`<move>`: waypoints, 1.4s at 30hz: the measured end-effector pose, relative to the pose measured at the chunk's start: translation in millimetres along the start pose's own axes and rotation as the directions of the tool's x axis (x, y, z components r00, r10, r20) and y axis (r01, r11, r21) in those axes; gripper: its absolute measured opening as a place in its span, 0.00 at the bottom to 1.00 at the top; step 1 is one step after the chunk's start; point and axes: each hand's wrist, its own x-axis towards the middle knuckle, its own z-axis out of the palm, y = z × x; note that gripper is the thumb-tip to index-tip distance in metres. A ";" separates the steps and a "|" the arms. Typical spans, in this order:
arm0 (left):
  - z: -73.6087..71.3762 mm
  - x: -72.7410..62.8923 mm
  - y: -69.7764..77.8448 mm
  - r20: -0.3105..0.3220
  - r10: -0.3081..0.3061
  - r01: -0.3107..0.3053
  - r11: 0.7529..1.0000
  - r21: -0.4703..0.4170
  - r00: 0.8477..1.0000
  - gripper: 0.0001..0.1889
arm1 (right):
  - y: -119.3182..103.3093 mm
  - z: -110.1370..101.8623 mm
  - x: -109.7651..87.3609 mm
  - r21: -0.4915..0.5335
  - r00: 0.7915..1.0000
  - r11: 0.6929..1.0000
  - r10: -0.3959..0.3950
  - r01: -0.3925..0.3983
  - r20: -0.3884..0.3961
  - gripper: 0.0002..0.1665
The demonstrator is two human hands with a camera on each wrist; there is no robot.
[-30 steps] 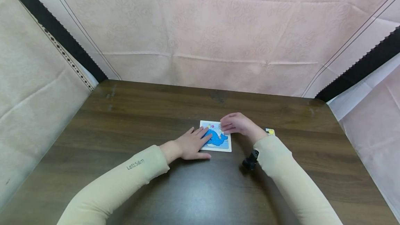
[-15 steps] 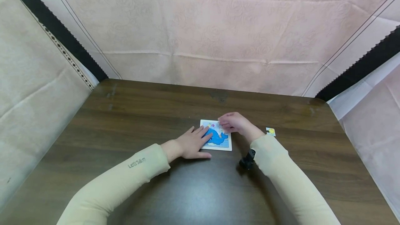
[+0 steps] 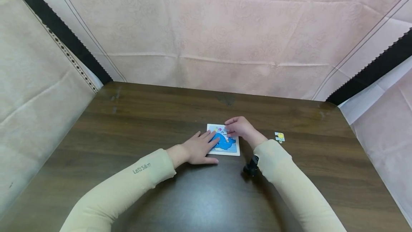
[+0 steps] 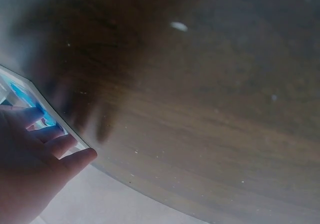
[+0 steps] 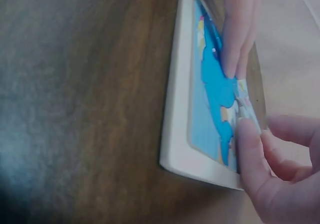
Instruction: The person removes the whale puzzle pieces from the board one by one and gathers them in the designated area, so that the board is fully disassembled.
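Note:
A jigsaw puzzle with a blue whale lies in a white-rimmed tray (image 3: 230, 154) on the table. My left hand (image 3: 199, 149) is spread flat, its straight fingers resting over the puzzle's left side. From the right, my right hand (image 3: 240, 128) reaches over the tray's upper right part. Between its thumb and fingers it pinches a pale puzzle piece (image 5: 243, 89), tilted up at the picture's edge. Part of that piece is hidden behind the fingertips. A loose puzzle piece (image 3: 279, 136) with a yellow sun lies right of the tray, beyond the right wrist.
The brown wooden table (image 3: 154, 117) spreads around the tray on all sides. Pale patterned cloth (image 3: 225, 28) hangs behind its far edge and at both sides. A small black camera (image 3: 251, 165) is worn at the right wrist, close over the table.
My right hand has shifted slightly left and its fingers have drawn closer together over the tray. The sun piece has come into fuller view. My left hand stays put.

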 end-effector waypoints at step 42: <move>-2.0 1.0 2.5 0.006 -0.012 0.012 1.000 -0.003 1.000 0.43 | 6.2 11.6 -16.1 -0.303 0.945 0.921 -0.297 0.245 -0.139 0.12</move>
